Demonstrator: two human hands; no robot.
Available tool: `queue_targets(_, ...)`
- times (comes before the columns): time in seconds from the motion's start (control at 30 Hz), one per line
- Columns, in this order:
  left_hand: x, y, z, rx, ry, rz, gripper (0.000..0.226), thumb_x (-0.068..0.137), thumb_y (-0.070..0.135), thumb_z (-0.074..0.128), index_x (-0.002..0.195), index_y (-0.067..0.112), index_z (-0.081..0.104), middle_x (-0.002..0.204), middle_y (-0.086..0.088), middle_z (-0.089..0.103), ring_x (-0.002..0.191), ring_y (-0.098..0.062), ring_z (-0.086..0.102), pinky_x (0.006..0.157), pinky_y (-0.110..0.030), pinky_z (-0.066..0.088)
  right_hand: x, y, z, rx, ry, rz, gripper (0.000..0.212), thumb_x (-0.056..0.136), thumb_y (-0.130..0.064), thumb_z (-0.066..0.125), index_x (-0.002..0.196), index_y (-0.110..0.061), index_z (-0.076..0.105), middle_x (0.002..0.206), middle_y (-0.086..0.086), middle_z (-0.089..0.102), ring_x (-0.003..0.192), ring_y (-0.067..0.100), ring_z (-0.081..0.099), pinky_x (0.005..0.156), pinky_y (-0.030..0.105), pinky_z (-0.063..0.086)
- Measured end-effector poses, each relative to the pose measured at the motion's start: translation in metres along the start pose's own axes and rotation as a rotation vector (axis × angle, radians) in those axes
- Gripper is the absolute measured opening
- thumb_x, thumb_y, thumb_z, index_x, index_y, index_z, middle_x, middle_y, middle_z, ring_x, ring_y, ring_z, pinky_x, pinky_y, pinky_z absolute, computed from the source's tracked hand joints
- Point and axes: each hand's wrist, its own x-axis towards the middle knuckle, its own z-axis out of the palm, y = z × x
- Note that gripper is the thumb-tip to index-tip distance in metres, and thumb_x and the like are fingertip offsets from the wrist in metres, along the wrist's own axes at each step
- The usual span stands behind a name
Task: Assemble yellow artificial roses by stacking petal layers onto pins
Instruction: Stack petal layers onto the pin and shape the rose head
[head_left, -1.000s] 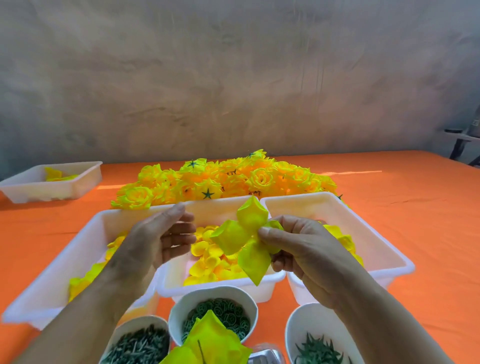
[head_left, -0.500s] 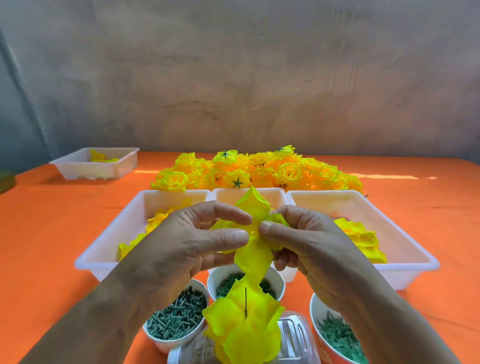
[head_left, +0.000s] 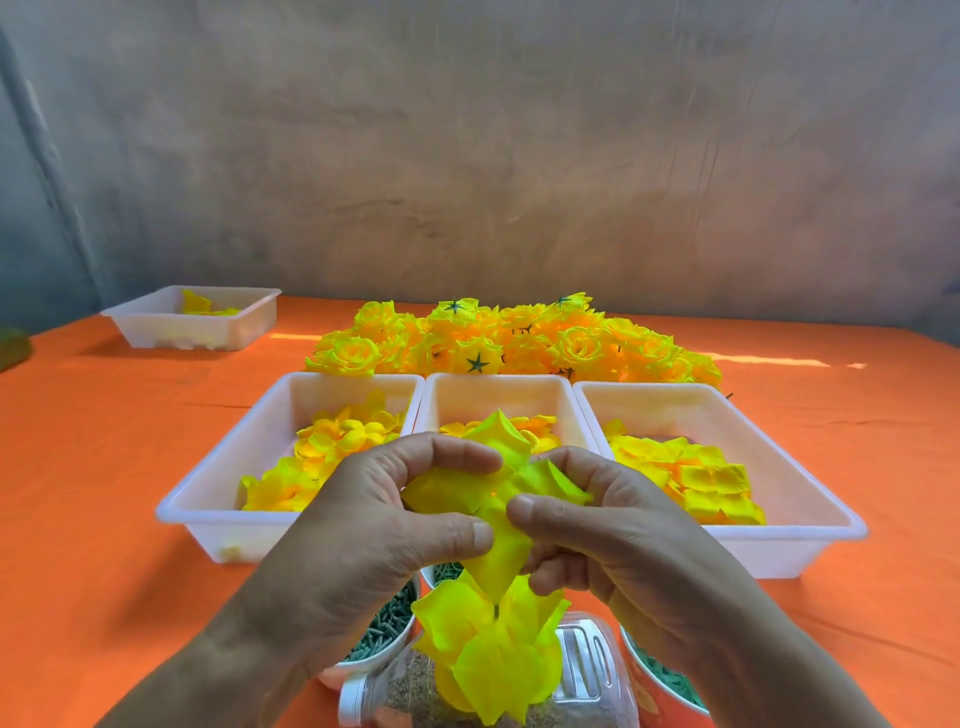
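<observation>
Three white trays (head_left: 218, 530) of yellow petals (head_left: 332, 441) sit mid-frame on the orange-clothed desk (head_left: 104, 493), finished roses (head_left: 519, 343) heaped behind them before a mottled grey wall (head_left: 467, 156). At lower centre, left grip (head_left: 363, 535) and right grip (head_left: 618, 530) both pinch one bright yellow petal layer (head_left: 501, 558), lobes splayed and creased, just above the stacked petals (head_left: 493, 654) on a pin (head_left: 497, 608).

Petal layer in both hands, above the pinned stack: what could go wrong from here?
1. The petal layer covers most of the pin below; its centre could miss the tip.
2. Left hand and right hand pinch it with bent petals; it may crease.
3. Pushing down could tip the stacked petals; their support is hidden.
</observation>
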Motion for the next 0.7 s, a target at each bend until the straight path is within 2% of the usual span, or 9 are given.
queue_targets(0.07, -0.0003, -0.0008, 0.0001, 0.019, 0.020, 0.021, 0.044, 0.056, 0.005, 0.077, 0.094, 0.029, 0.075, 0.086, -0.009, 0.076, 0.072, -0.017, 0.072, 0.060, -0.022, 0.055, -0.0013, 0.0001, 0.0009, 0.050, -0.015, 0.023, 0.041, 0.062, -0.011, 0.086, 0.098, -0.019, 0.068, 0.068, 0.013, 0.062, 0.050, 0.017, 0.059, 0.048, 0.023, 0.051)
queue_targets(0.23, -0.0016, 0.0000, -0.0009, 0.004, -0.007, -0.005, 0.053, 0.052, 0.010, 0.083, 0.099, 0.032, 0.074, 0.091, -0.014, 0.076, 0.080, -0.026, 0.073, 0.067, -0.028, 0.058, -0.0033, -0.0005, 0.0037, 0.052, -0.023, 0.005, 0.051, 0.060, 0.001, 0.074, 0.107, -0.014, 0.060, 0.074, 0.012, 0.067, 0.053, 0.018, 0.060, 0.052, 0.025, 0.050)
queue_targets(0.33, -0.0026, 0.0001, -0.0010, -0.026, -0.048, -0.028, 0.057, 0.048, 0.013, 0.085, 0.101, 0.030, 0.074, 0.095, -0.016, 0.075, 0.084, -0.029, 0.072, 0.071, -0.033, 0.060, -0.0048, -0.0003, 0.0020, 0.076, -0.028, 0.004, 0.050, 0.060, 0.004, 0.070, 0.105, -0.014, 0.060, 0.071, 0.011, 0.065, 0.051, 0.017, 0.059, 0.049, 0.023, 0.048)
queue_targets(0.4, -0.0024, -0.0005, -0.0002, -0.023, -0.048, -0.032, 0.054, 0.051, 0.005, 0.082, 0.099, 0.030, 0.075, 0.094, -0.014, 0.076, 0.080, -0.025, 0.072, 0.066, -0.029, 0.058, -0.0054, -0.0010, 0.0011, 0.054, -0.028, -0.007, 0.047, 0.062, -0.001, 0.071, 0.106, -0.014, 0.062, 0.074, 0.010, 0.066, 0.054, 0.017, 0.059, 0.052, 0.024, 0.048)
queue_targets(0.47, -0.0022, -0.0004, 0.0007, -0.012, -0.048, -0.036, 0.049, 0.054, 0.006, 0.081, 0.096, 0.029, 0.075, 0.092, -0.012, 0.076, 0.078, -0.022, 0.072, 0.065, -0.027, 0.057, -0.0043, -0.0024, 0.0000, 0.024, -0.001, -0.016, 0.047, 0.065, -0.013, 0.075, 0.110, -0.015, 0.063, 0.081, 0.009, 0.067, 0.061, 0.018, 0.060, 0.055, 0.026, 0.049)
queue_targets(0.53, -0.0024, -0.0007, 0.0020, 0.002, -0.048, -0.033, 0.046, 0.051, 0.019, 0.085, 0.095, 0.028, 0.076, 0.092, -0.010, 0.076, 0.081, -0.023, 0.072, 0.071, -0.032, 0.058, -0.0021, -0.0030, -0.0011, -0.019, 0.073, -0.015, 0.051, 0.066, -0.025, 0.078, 0.113, -0.016, 0.062, 0.088, 0.010, 0.065, 0.069, 0.020, 0.061, 0.057, 0.029, 0.049)
queue_targets(0.6, -0.0026, -0.0013, 0.0044, 0.055, -0.020, -0.022, 0.046, 0.050, 0.037, 0.083, 0.095, 0.027, 0.076, 0.090, -0.007, 0.075, 0.080, -0.023, 0.067, 0.078, -0.042, 0.054, -0.0008, -0.0028, -0.0010, -0.087, 0.143, -0.014, 0.056, 0.063, -0.026, 0.087, 0.112, -0.018, 0.062, 0.087, 0.012, 0.061, 0.072, 0.019, 0.060, 0.057, 0.030, 0.047)
queue_targets(0.7, -0.0013, -0.0031, 0.0085, 0.104, 0.034, -0.031, 0.038, 0.058, 0.041, 0.081, 0.093, 0.026, 0.077, 0.085, -0.018, 0.068, 0.078, -0.026, 0.059, 0.082, -0.052, 0.051, -0.0012, -0.0007, 0.0011, -0.151, 0.173, -0.027, 0.047, 0.067, -0.025, 0.079, 0.109, -0.020, 0.061, 0.075, 0.006, 0.055, 0.062, 0.010, 0.058, 0.050, 0.022, 0.043)
